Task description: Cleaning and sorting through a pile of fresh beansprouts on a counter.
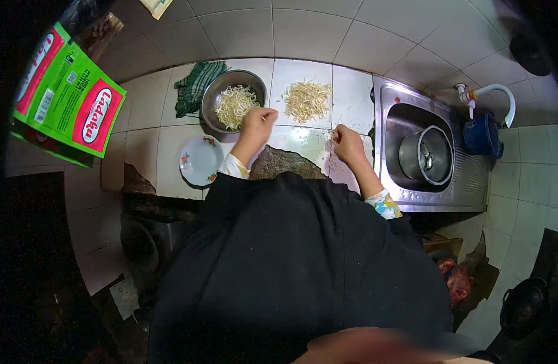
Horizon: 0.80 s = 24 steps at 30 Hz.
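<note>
My left hand (258, 126) is at the right front rim of a metal bowl (208, 98). Its fingers are pinched, and a thin whitish piece, seemingly a bean sprout, shows at the tips. Inside the bowl lies a heap of bean sprouts (236, 105). A second pile of bean sprouts (307, 101) rests directly on the white tiled counter (301, 136), between the bowl and the sink. To the right, my right hand (349, 144) has curled fingers close above the tiles, beside scattered thin sprout trimmings (330, 142). Whether it holds anything is hidden.
A floral white plate (200, 160) sits at the front left, and a green checked cloth (192, 91) lies behind the bowl. The steel sink (470, 191) holds a metal pot (411, 154). Near the tap (470, 96) is a blue container (481, 134). Green packets (65, 98) hang at left.
</note>
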Available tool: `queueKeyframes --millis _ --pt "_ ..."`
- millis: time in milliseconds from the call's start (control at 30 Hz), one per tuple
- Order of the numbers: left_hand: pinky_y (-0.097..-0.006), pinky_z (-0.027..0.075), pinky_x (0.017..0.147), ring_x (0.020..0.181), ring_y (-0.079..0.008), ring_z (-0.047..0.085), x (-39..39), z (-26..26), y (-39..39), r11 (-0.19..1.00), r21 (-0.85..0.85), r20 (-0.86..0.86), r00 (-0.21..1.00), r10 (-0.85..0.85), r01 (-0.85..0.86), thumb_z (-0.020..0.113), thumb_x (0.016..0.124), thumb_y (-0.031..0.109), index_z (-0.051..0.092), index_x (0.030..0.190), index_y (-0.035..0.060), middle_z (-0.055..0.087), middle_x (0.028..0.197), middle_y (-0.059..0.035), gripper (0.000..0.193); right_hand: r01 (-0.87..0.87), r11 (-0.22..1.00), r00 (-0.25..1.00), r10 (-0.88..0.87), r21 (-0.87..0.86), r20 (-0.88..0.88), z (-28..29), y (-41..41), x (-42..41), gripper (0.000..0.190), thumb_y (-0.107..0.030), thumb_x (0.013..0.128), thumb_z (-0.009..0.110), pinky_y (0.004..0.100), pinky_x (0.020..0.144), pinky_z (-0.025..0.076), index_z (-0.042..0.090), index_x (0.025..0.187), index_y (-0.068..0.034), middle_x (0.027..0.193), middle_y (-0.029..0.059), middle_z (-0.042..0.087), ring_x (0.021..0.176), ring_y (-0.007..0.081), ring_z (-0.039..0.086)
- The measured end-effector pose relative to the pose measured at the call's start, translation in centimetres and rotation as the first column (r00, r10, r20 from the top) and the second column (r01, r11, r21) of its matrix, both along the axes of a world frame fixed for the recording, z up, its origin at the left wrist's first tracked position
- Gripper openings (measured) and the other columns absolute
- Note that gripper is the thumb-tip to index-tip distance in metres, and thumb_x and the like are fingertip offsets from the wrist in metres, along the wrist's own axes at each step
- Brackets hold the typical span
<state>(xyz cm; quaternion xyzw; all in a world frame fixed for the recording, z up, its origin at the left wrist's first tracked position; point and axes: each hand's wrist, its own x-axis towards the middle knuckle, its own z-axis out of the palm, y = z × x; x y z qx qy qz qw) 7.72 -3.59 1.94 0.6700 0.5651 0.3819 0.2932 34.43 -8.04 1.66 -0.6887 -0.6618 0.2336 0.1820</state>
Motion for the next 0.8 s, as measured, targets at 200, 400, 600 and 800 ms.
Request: queueKeyframes --millis 200,400,600,800 --pt "-0.0280 0.049 0.064 0.066 -0.0168 0.062 -5.4 -2.7 2.6 0.967 -0.097 0.067 0.968 0.243 -0.236 0.057 0.082 0.005 0.061 0.108 0.0038 0.063 0.077 -0.0089 0.027 -0.087 0.991 0.996 0.090 0.103 -0.021 -0.7 7.5 -0.6 0.012 -0.011 0.070 0.059 0.0431 0.068 0.046 0.057 0.082 -0.007 0.079 0.0188 0.062 0.078 0.0371 0.059" --pt "-0.0304 0.049 0.080 0.092 -0.0239 0.062 -6.6 -4.0 3.2 0.956 -0.094 0.073 0.956 0.284 -0.277 0.056 0.080 0.000 0.053 0.119 0.0016 0.062 0.106 -0.0165 0.039 -0.166 0.982 0.986 0.167 0.087 -0.007 -2.6 17.6 -2.8 0.013 -0.012 0.071 0.060 0.0411 0.069 0.047 0.059 0.084 -0.009 0.080 0.0160 0.063 0.081 0.0341 0.060" --pt "-0.0326 0.048 0.079 0.090 -0.0234 0.061 -6.7 -2.9 2.3 0.948 -0.084 0.094 0.944 0.315 -0.308 0.060 0.077 0.004 0.058 0.114 0.0019 0.062 0.109 -0.0150 0.037 -0.298 0.954 0.940 0.285 0.045 0.188 -4.3 20.6 -3.4 0.010 -0.010 0.071 0.058 0.0411 0.068 0.048 0.059 0.080 -0.009 0.080 0.0140 0.064 0.080 0.0332 0.061" --pt "-0.0316 0.048 0.077 0.084 -0.0223 0.060 -3.5 -0.7 2.2 0.977 -0.024 0.120 0.969 0.214 -0.213 0.062 0.075 0.005 0.061 0.107 0.0039 0.062 0.101 -0.0130 0.032 -0.261 0.957 0.965 0.261 0.128 0.013 -3.2 18.3 -1.6 0.014 -0.007 0.070 0.060 0.0411 0.064 0.046 0.053 0.082 -0.008 0.076 0.0136 0.061 0.075 0.0337 0.059"
